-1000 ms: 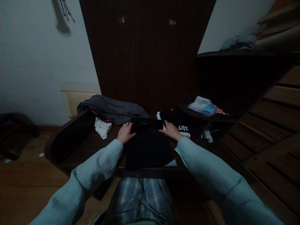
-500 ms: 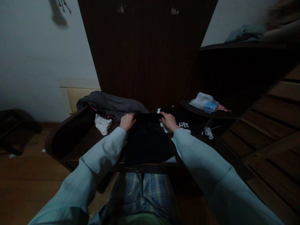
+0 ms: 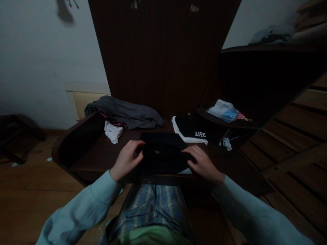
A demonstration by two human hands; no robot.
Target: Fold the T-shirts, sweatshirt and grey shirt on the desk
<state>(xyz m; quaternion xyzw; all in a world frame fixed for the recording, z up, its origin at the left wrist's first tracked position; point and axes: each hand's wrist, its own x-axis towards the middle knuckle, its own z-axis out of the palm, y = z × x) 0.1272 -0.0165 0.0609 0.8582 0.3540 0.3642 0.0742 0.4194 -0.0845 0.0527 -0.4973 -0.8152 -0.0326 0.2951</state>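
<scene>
A black garment (image 3: 163,163) lies partly folded over on the dark wooden bench in front of me. My left hand (image 3: 129,157) pinches its left edge between thumb and fingers. On the other side, my right hand (image 3: 201,161) grips the right edge of the same cloth. A small pale label shows on the part between my hands. White cloth peeks out at the garment's front right corner. Behind it, to the right, rests a folded black-and-white garment (image 3: 190,129) with white lettering, touched by neither hand.
A dark grey garment (image 3: 127,110) is heaped at the bench's back left, with a crumpled white cloth (image 3: 113,132) before it. A plastic packet (image 3: 223,110) sits on the small right shelf. The bench's raised left side (image 3: 67,143) and a tall dark panel (image 3: 163,61) bound the space.
Both hands have come toward me, bringing the far edge of the black garment over its nearer part. The folded lettered garment behind is now in fuller view.
</scene>
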